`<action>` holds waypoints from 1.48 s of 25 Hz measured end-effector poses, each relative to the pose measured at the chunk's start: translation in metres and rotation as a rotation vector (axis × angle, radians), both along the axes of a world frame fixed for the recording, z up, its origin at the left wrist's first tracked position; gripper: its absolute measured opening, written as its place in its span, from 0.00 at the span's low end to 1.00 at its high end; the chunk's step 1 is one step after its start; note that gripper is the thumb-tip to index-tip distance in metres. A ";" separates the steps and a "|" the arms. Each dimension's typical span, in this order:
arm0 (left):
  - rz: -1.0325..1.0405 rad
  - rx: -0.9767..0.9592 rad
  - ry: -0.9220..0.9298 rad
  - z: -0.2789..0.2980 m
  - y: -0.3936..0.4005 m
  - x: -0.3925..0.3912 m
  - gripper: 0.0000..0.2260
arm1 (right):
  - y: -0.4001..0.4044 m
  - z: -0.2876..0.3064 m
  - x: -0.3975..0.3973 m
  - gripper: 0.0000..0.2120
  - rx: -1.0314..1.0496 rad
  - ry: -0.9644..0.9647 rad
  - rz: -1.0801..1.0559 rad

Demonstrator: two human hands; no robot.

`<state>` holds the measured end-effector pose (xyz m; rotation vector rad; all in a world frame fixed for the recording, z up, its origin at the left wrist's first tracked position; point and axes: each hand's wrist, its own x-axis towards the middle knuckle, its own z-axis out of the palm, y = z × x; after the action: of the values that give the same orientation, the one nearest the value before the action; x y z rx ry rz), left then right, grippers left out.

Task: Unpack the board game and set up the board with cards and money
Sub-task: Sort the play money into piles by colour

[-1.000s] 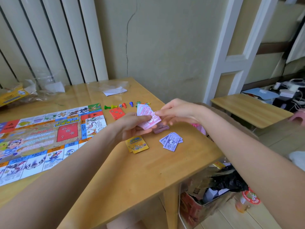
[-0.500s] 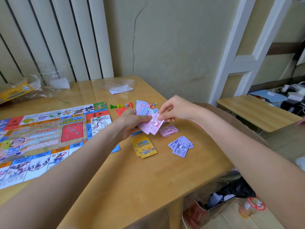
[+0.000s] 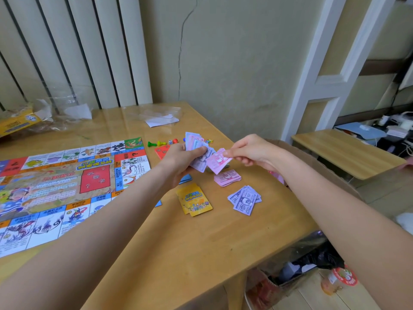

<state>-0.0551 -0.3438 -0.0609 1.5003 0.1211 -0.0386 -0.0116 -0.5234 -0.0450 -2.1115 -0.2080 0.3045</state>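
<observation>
The left hand (image 3: 182,159) grips a fan of notes (image 3: 196,148); the right hand (image 3: 250,153) pinches one pink note (image 3: 215,161). A loose grip could drop notes onto the sorted piles (image 3: 228,178).

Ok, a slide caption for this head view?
Left hand holds fanned play money while right hand pinches a pink note above sorted piles, beside the unfolded board.
</observation>
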 end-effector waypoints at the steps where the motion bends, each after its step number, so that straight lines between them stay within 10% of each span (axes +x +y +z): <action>1: 0.020 -0.003 0.008 -0.001 0.003 0.001 0.02 | -0.005 -0.005 0.002 0.09 -0.021 0.015 -0.038; 9: -0.060 0.028 0.116 -0.010 0.006 -0.003 0.02 | -0.005 -0.016 0.001 0.18 -0.611 -0.043 -0.025; 20: -0.146 0.026 0.047 -0.001 0.002 0.008 0.09 | 0.030 0.006 0.008 0.03 0.284 0.101 0.154; 24: -0.183 -0.162 0.109 0.010 0.013 0.011 0.11 | 0.034 0.005 0.017 0.04 0.267 0.029 0.101; 37: -0.140 0.078 0.061 0.003 0.005 -0.001 0.06 | 0.012 0.007 -0.005 0.02 0.089 -0.034 0.159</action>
<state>-0.0562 -0.3388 -0.0576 1.5837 0.0668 -0.1936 -0.0165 -0.5112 -0.0381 -2.0165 -0.4032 0.3469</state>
